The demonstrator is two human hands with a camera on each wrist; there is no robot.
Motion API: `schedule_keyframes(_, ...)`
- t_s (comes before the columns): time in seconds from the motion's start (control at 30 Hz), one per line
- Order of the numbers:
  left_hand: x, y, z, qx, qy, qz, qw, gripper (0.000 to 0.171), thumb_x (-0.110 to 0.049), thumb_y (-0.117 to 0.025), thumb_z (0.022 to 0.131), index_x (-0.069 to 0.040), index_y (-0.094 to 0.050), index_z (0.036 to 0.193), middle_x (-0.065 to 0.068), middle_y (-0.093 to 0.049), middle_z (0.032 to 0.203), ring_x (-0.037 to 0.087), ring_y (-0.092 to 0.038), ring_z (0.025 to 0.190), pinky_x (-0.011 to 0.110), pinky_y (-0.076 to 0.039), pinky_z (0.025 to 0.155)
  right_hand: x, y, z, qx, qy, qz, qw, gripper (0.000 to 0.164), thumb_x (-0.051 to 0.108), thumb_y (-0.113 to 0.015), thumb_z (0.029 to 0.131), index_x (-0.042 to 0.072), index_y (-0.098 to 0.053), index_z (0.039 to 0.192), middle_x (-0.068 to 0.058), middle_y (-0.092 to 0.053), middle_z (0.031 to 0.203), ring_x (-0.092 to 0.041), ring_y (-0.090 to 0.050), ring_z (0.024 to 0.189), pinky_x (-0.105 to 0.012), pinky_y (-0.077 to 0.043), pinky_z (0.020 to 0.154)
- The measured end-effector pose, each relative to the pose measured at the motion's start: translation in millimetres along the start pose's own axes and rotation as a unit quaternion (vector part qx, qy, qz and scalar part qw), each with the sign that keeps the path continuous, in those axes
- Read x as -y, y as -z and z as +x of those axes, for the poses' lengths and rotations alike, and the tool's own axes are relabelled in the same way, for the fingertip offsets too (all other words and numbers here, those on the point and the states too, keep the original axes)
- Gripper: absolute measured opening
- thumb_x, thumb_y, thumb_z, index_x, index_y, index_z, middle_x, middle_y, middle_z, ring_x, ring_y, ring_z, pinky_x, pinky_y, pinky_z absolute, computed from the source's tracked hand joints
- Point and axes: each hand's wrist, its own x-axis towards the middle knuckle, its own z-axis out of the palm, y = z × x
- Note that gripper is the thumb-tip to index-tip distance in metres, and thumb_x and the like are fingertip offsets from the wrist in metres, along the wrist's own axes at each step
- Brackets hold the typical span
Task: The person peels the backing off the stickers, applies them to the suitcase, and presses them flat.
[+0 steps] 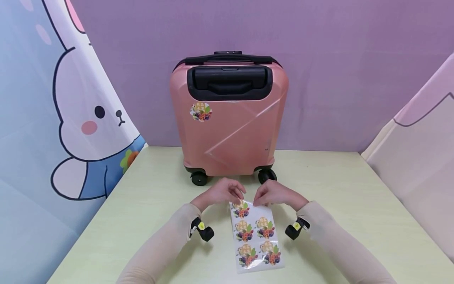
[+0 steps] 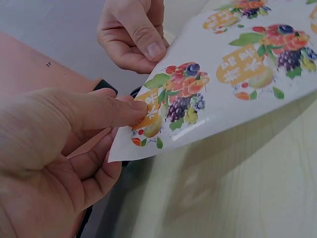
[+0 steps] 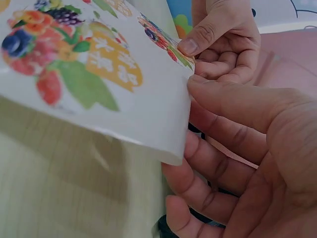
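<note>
Purple cloth [image 1: 337, 79] hangs behind a pale bench [image 1: 149, 189], and over that bench is the sheet [image 1: 257, 246], its long axis running from the hands back toward the person, slightly askew. Left grip [image 1: 227, 191] pinches the sheet's far left corner, thumb on top and over the edge of one printed sticker [image 1: 241, 210]; right grip [image 1: 271, 193] pinches its far edge near the right corner, thumb above, fingers beneath. Both touch the sheet, so neither is nearer to it, and nearly all of it lies on the person's side of them. What sets the two apart is that the left is by that far left sticker, the right by the sheet's blank far right spot. The sheet's far end is lifted; whether its near end rests on the bench I cannot tell. Count on the one sheet: five stickers, three down the left, two down the right. Beyond the sheet stands one upright suitcase [image 1: 234, 134], two wheels [image 1: 199, 178] showing, and one round sticker [image 1: 201, 112] on its front, beyond and left of the sheet. Two wrist cameras [image 1: 206, 233] flank the sheet, one each side; one printed rabbit [image 1: 95, 118] is well left of it.
</note>
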Motion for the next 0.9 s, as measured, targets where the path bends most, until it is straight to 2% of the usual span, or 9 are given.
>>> schedule_keyframes(0.23, 0.7, -0.1, 1.3, -0.006, -0.015, -0.006, 0.9999, 0.031, 0.016, -0.072, 0.078, 0.014, -0.064, 0.108, 0.017, -0.072, 0.09, 0.024, -0.071, 0.083, 0.025, -0.056, 0.076, 1.7, 1.2, 1.6, 0.002, 0.016, -0.005, 1.0, 0.008, 0.014, -0.076, 0.084, 0.008, -0.078, 0.078, 0.003, -0.065, 0.063, -0.018, -0.06, 0.059, -0.025, -0.046, 0.053)
schedule_keyframes(0.4, 1.0, 0.0, 2.5, -0.016, -0.023, 0.003, 0.9996, 0.03, 0.016, -0.072, 0.078, 0.013, -0.064, 0.107, 0.014, -0.072, 0.087, 0.017, -0.069, 0.078, 0.025, -0.056, 0.075, 3.0, 2.8, 2.7, -0.001, 0.018, -0.01, 1.0, 0.007, 0.011, -0.076, 0.083, 0.008, -0.078, 0.077, 0.003, -0.065, 0.063, -0.014, -0.059, 0.058, -0.026, -0.047, 0.053)
schedule_keyframes(0.63, -0.1, 1.1, 3.3, -0.013, -0.042, 0.078, 0.996, 0.031, 0.01, -0.074, 0.08, 0.005, -0.069, 0.11, 0.008, -0.073, 0.094, 0.01, -0.066, 0.083, 0.025, -0.054, 0.079, 4.0, 3.9, 6.2, 0.006, 0.012, -0.006, 1.0, 0.007, 0.008, -0.075, 0.085, 0.006, -0.077, 0.08, 0.004, -0.066, 0.065, -0.011, -0.058, 0.058, -0.024, -0.046, 0.053)
schedule_keyframes(0.77, -0.7, 1.3, 3.6, -0.001, -0.038, 0.104, 0.9938, 0.029, 0.004, -0.075, 0.082, 0.003, -0.07, 0.111, 0.004, -0.074, 0.096, 0.01, -0.067, 0.085, 0.027, -0.053, 0.082, 2.5, 4.7, 8.0, 0.012, 0.011, -0.001, 1.0, 0.007, 0.008, -0.074, 0.086, 0.005, -0.077, 0.081, 0.005, -0.066, 0.066, -0.011, -0.058, 0.058, -0.024, -0.045, 0.053)
schedule_keyframes(0.9, -0.7, -0.3, 3.0, -0.002, -0.027, 0.121, 0.9923, 0.027, -0.001, -0.077, 0.083, -0.002, -0.072, 0.11, -0.002, -0.073, 0.092, 0.008, -0.066, 0.085, 0.027, -0.052, 0.081, 2.3, 4.8, 8.7, 0.017, 0.005, 0.006, 1.0, 0.007, 0.008, -0.075, 0.086, 0.004, -0.077, 0.081, 0.005, -0.065, 0.065, -0.01, -0.057, 0.057, -0.024, -0.046, 0.053)
